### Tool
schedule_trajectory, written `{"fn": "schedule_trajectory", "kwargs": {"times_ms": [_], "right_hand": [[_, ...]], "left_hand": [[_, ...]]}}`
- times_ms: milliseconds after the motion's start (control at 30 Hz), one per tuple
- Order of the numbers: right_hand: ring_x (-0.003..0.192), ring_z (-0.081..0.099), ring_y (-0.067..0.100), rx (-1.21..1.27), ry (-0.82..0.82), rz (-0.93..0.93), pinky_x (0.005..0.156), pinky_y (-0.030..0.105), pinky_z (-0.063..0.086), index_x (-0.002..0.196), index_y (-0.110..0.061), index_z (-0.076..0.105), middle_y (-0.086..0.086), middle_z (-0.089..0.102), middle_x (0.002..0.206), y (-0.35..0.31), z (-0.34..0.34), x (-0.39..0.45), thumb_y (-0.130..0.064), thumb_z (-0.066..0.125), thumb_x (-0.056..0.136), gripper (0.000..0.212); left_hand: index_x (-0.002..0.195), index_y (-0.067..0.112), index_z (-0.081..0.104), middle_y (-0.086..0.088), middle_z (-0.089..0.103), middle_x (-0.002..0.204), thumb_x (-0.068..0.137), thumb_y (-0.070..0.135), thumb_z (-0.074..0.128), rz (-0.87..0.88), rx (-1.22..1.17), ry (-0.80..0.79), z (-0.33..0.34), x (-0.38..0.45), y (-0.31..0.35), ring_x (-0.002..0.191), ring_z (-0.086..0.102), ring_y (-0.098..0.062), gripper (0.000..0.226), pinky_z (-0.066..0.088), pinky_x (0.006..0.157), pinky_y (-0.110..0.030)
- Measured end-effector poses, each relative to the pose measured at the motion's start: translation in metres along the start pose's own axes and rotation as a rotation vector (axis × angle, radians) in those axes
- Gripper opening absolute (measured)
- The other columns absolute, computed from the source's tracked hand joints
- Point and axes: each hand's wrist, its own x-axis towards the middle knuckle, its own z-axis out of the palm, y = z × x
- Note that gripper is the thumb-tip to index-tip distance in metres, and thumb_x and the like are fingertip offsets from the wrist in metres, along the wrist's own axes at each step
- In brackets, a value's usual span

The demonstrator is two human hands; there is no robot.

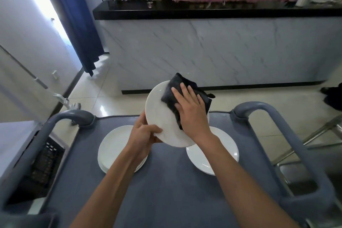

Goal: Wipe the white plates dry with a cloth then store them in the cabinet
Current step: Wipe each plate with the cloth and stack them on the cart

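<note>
There are three spots with white plates. One plate (162, 116) is up in the air, tilted, above the cart (166, 181). It is round, smooth and shiny. The left hand (146, 133) grips its near edge, thumb on top. The right hand (190, 111) lies flat with straight fingers, pressing one dark cloth (177, 89) on the plate's far side. The cloth is folded and hangs past the rim. A left stack (112, 146) of plates sits on the cart; I cannot count them. One right plate (222, 150) lies on the cart too. Behind is a counter (203, 11).
</note>
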Motion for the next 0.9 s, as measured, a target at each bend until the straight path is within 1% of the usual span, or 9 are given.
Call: {"fn": "schedule_trajectory", "kwargs": {"times_ms": [67, 133, 200, 267, 400, 567, 667, 767, 900], "right_hand": [[0.152, 0.017, 0.024, 0.000, -0.008, -0.004, 0.120, 0.046, 0.016, 0.156, -0.030, 0.031, -0.001, 0.022, 0.165, 0.004, 0.000, -0.004, -0.032, 0.028, 0.103, 0.053], [0.152, 0.018, 0.024, 0.010, -0.019, -0.002, 0.120, 0.047, 0.017, 0.156, -0.029, 0.030, -0.001, 0.022, 0.165, 0.008, 0.001, -0.008, -0.031, 0.029, 0.103, 0.053], [0.152, 0.017, 0.023, 0.026, -0.047, 0.000, 0.120, 0.047, 0.017, 0.156, -0.029, 0.028, -0.002, 0.021, 0.165, 0.009, 0.003, -0.013, -0.031, 0.028, 0.104, 0.053], [0.153, 0.016, 0.023, 0.042, -0.066, -0.001, 0.121, 0.046, 0.016, 0.157, -0.029, 0.026, -0.002, 0.019, 0.166, 0.009, 0.005, -0.017, -0.031, 0.028, 0.104, 0.053], [0.153, 0.012, 0.021, 0.096, -0.089, -0.011, 0.122, 0.045, 0.012, 0.158, -0.029, 0.023, -0.003, 0.015, 0.166, 0.002, 0.006, -0.028, -0.025, 0.035, 0.106, 0.053], [0.154, 0.006, 0.019, 0.209, -0.083, 0.022, 0.123, 0.044, 0.008, 0.159, -0.028, 0.016, -0.006, 0.011, 0.167, -0.017, 0.007, -0.046, -0.026, 0.035, 0.105, 0.057], [0.154, -0.001, 0.017, 0.305, -0.099, 0.084, 0.123, 0.043, 0.003, 0.159, -0.030, 0.014, -0.007, 0.007, 0.167, -0.032, 0.008, -0.055, -0.025, 0.035, 0.107, 0.057], [0.154, -0.004, 0.017, 0.381, -0.100, 0.145, 0.123, 0.045, 0.003, 0.159, -0.028, 0.015, -0.007, 0.006, 0.167, -0.044, 0.008, -0.058, -0.020, 0.037, 0.106, 0.058], [0.154, -0.005, 0.014, 0.477, -0.123, 0.164, 0.123, 0.044, 0.001, 0.158, -0.028, 0.019, -0.007, 0.006, 0.167, -0.051, 0.005, -0.058, -0.015, 0.039, 0.105, 0.058]], "left_hand": [[0.116, 0.026, 0.067, -0.007, 0.073, 0.105, 0.071, -0.017, 0.053, 0.011, -0.016, 0.032, 0.003, -0.003, -0.001, 0.096, 0.066, -0.033, 0.064, 0.055, 0.075, -0.053], [0.118, 0.023, 0.065, -0.006, 0.073, 0.103, 0.076, -0.022, 0.047, 0.017, -0.022, 0.059, 0.004, -0.005, -0.002, 0.096, 0.066, -0.032, 0.065, 0.057, 0.073, -0.051], [0.124, 0.021, 0.063, -0.010, 0.072, 0.110, 0.077, -0.023, 0.047, 0.033, -0.023, 0.079, 0.004, -0.006, -0.003, 0.099, 0.066, -0.034, 0.066, 0.059, 0.070, -0.050], [0.127, 0.022, 0.062, -0.014, 0.070, 0.119, 0.077, -0.022, 0.047, 0.054, -0.023, 0.106, 0.004, -0.009, -0.002, 0.104, 0.065, -0.037, 0.068, 0.060, 0.072, -0.051], [0.121, 0.025, 0.065, -0.014, 0.069, 0.120, 0.077, -0.022, 0.045, 0.104, -0.052, 0.155, 0.007, -0.012, 0.001, 0.105, 0.065, -0.036, 0.067, 0.059, 0.074, -0.054], [0.126, 0.022, 0.064, -0.015, 0.067, 0.125, 0.076, -0.022, 0.046, 0.139, -0.077, 0.183, 0.007, -0.017, -0.002, 0.116, 0.061, -0.044, 0.069, 0.058, 0.076, -0.056], [0.126, 0.022, 0.064, -0.014, 0.069, 0.123, 0.076, -0.022, 0.045, 0.156, -0.062, 0.190, 0.011, -0.021, -0.007, 0.112, 0.065, -0.040, 0.069, 0.058, 0.073, -0.052], [0.126, 0.020, 0.064, -0.016, 0.070, 0.120, 0.076, -0.022, 0.045, 0.162, -0.039, 0.199, 0.016, -0.025, -0.009, 0.102, 0.066, -0.036, 0.068, 0.056, 0.075, -0.048], [0.123, 0.019, 0.066, -0.022, 0.068, 0.117, 0.071, -0.015, 0.051, 0.164, -0.067, 0.233, 0.015, -0.029, -0.011, 0.095, 0.064, -0.039, 0.064, 0.048, 0.079, -0.053]]}}
